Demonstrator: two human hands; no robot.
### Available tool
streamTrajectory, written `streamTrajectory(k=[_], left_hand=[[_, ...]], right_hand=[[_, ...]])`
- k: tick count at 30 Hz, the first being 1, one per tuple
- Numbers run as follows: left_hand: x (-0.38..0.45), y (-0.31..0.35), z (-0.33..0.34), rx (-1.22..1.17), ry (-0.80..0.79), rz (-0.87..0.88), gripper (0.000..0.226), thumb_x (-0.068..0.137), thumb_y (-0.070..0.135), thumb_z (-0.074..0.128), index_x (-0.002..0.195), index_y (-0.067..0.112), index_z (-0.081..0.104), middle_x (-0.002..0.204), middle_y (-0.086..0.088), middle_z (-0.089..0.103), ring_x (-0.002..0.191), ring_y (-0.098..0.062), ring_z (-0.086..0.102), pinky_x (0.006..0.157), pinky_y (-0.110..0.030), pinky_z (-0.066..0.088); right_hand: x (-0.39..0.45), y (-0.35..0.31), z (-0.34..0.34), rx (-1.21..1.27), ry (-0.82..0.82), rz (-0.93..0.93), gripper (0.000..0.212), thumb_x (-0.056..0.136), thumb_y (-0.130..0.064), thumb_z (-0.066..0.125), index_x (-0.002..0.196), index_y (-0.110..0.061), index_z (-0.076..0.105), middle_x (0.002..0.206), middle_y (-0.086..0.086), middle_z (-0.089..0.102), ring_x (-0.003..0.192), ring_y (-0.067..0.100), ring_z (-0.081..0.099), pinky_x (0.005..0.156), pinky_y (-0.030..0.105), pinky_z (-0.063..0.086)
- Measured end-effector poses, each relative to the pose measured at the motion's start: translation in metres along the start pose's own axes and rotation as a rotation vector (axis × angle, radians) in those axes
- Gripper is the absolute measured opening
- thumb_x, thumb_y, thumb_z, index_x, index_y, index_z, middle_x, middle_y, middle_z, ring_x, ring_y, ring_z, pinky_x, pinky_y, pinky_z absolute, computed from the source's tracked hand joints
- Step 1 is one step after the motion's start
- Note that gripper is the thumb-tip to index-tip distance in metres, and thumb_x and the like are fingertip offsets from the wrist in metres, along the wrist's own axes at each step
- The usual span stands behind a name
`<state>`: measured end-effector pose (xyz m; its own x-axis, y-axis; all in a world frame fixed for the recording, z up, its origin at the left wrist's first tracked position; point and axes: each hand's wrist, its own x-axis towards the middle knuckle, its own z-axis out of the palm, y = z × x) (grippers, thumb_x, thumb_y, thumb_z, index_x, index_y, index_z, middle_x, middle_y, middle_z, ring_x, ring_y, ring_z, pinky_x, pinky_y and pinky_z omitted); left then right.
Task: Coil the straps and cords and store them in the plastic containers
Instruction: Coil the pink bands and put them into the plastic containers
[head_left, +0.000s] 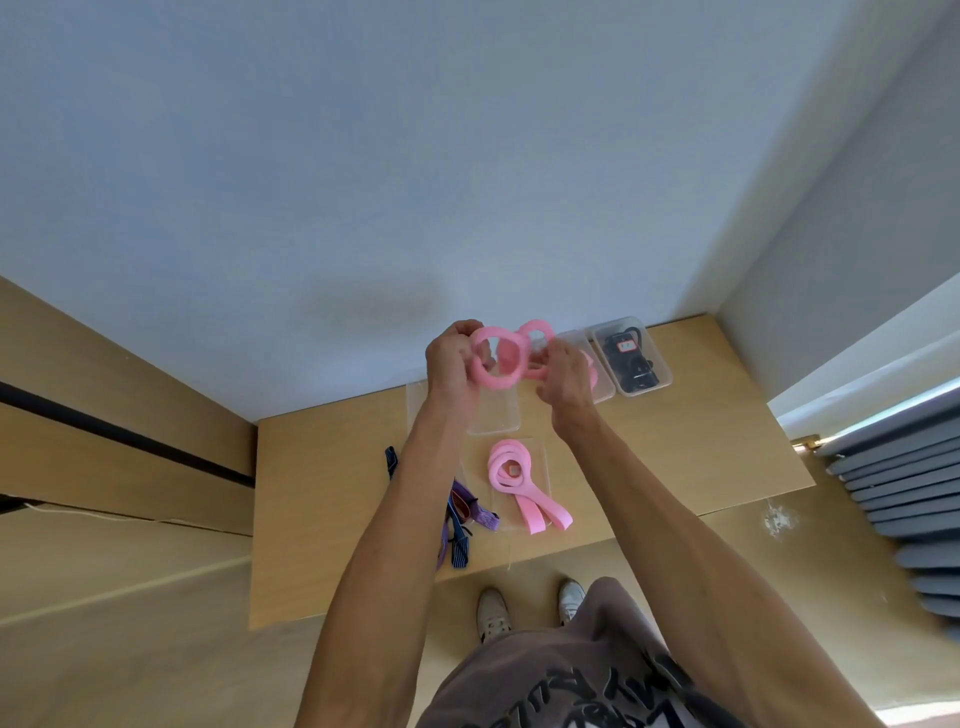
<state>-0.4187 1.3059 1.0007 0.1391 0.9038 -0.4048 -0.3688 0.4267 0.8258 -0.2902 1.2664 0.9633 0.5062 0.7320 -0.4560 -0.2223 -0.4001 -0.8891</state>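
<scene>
Wooden table (675, 447), set against a pale wall. At its 9 o'clock side: loose straps, purple and dark blue (460, 519), lying tangled near the front edge, partly hidden behind the left forearm. Left hand (451, 364), raised above the table: fingers curled round one loop of a pink strap (493, 358). Empty clear container (493, 413), directly below the held strap, toward 12 o'clock on the table. Second pink strap (511, 475), coiled at its top with tails trailing toward 5 o'clock, resting on a clear container (543, 457) at table centre. Right hand (569, 376): fingers curled, gripping the other end of the held pink strap, whose loops span between both hands. Clear container (608, 382), just behind the right hand, contents pink. At 1 o'clock: clear container (657, 374) holding a black cord (628, 361), touching its neighbour.
</scene>
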Motion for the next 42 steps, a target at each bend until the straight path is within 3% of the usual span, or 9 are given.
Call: streamTrajectory(k=[4, 13, 15, 18, 24, 32, 34, 38, 42], left_hand=[[0.001, 0.006, -0.007, -0.189, -0.059, -0.071, 0.03, 0.065, 0.002, 0.035, 0.08, 0.004, 0.061, 0.064, -0.006, 0.046, 0.053, -0.018, 0.036, 0.053, -0.026, 0.033], [0.01, -0.031, -0.017, 0.696, 0.294, -0.105, 0.035, 0.09, 0.024, 0.059, 0.121, 0.009, 0.057, 0.109, -0.007, 0.061, 0.095, -0.022, 0.058, 0.075, -0.032, 0.044], [0.005, -0.035, -0.014, 0.847, 0.389, 0.017, 0.027, 0.094, 0.032, 0.053, 0.107, 0.01, 0.063, 0.105, -0.007, 0.067, 0.087, -0.022, 0.062, 0.068, -0.03, 0.043], [0.005, -0.037, -0.009, 0.669, 0.287, 0.012, 0.038, 0.094, 0.041, 0.049, 0.073, 0.013, 0.064, 0.085, -0.01, 0.072, 0.077, -0.025, 0.071, 0.068, -0.035, 0.052], [0.006, -0.03, -0.006, 0.317, -0.043, -0.207, 0.046, 0.068, 0.051, 0.075, 0.102, 0.02, 0.072, 0.114, -0.012, 0.07, 0.1, -0.027, 0.07, 0.089, -0.041, 0.056], [-0.003, -0.036, -0.022, -0.301, 0.157, -0.276, 0.023, 0.086, -0.002, 0.068, 0.107, -0.003, 0.058, 0.096, -0.02, 0.07, 0.086, -0.036, 0.073, 0.081, -0.036, 0.062], [-0.001, -0.034, -0.019, -0.169, 0.237, -0.266, 0.021, 0.087, 0.005, 0.07, 0.105, 0.0, 0.061, 0.083, -0.014, 0.073, 0.078, -0.028, 0.071, 0.063, -0.029, 0.059], [0.004, -0.03, -0.016, 0.719, 0.313, -0.045, 0.026, 0.095, 0.029, 0.053, 0.078, 0.011, 0.061, 0.077, -0.005, 0.06, 0.069, -0.02, 0.053, 0.058, -0.028, 0.036], [0.001, -0.03, -0.015, 0.499, 0.144, -0.044, 0.039, 0.08, 0.054, 0.062, 0.069, 0.017, 0.063, 0.073, -0.003, 0.067, 0.073, -0.023, 0.066, 0.063, -0.033, 0.054]], right_hand=[[0.0, 0.0, -0.017, 0.498, -0.205, 0.289, 0.021, 0.105, -0.023, 0.04, 0.087, -0.013, 0.046, 0.099, 0.021, 0.066, 0.086, 0.039, 0.069, 0.088, 0.052, 0.053], [0.001, -0.008, -0.019, 0.579, -0.222, 0.247, 0.016, 0.103, -0.022, 0.05, 0.095, -0.008, 0.049, 0.106, 0.025, 0.066, 0.097, 0.04, 0.066, 0.097, 0.054, 0.052], [0.002, -0.01, -0.018, 0.539, -0.188, 0.245, 0.015, 0.102, -0.021, 0.051, 0.094, -0.008, 0.052, 0.101, 0.022, 0.067, 0.095, 0.038, 0.067, 0.092, 0.051, 0.056], [0.003, -0.009, -0.017, 0.405, -0.16, 0.206, 0.015, 0.1, -0.021, 0.051, 0.094, -0.009, 0.056, 0.095, 0.017, 0.069, 0.087, 0.032, 0.069, 0.077, 0.042, 0.058], [0.0, -0.003, -0.01, 0.266, -0.159, 0.118, 0.024, 0.104, -0.028, 0.048, 0.102, -0.011, 0.064, 0.089, 0.006, 0.075, 0.078, 0.021, 0.073, 0.067, 0.036, 0.059], [0.001, 0.0, -0.007, 0.522, -0.04, 0.221, 0.013, 0.095, -0.005, 0.048, 0.087, -0.007, 0.058, 0.084, 0.012, 0.071, 0.072, 0.027, 0.072, 0.067, 0.037, 0.059], [-0.001, 0.006, -0.002, 0.528, -0.045, 0.233, 0.013, 0.095, -0.005, 0.049, 0.091, -0.005, 0.061, 0.086, 0.013, 0.07, 0.077, 0.028, 0.07, 0.072, 0.04, 0.059], [-0.004, 0.013, 0.005, 0.473, -0.08, 0.201, 0.014, 0.097, -0.01, 0.051, 0.094, -0.006, 0.064, 0.08, 0.008, 0.071, 0.077, 0.024, 0.069, 0.079, 0.044, 0.06], [-0.005, 0.011, 0.005, 0.36, -0.112, 0.135, 0.014, 0.101, -0.014, 0.053, 0.096, -0.006, 0.064, 0.076, 0.002, 0.075, 0.071, 0.019, 0.073, 0.064, 0.035, 0.06]])
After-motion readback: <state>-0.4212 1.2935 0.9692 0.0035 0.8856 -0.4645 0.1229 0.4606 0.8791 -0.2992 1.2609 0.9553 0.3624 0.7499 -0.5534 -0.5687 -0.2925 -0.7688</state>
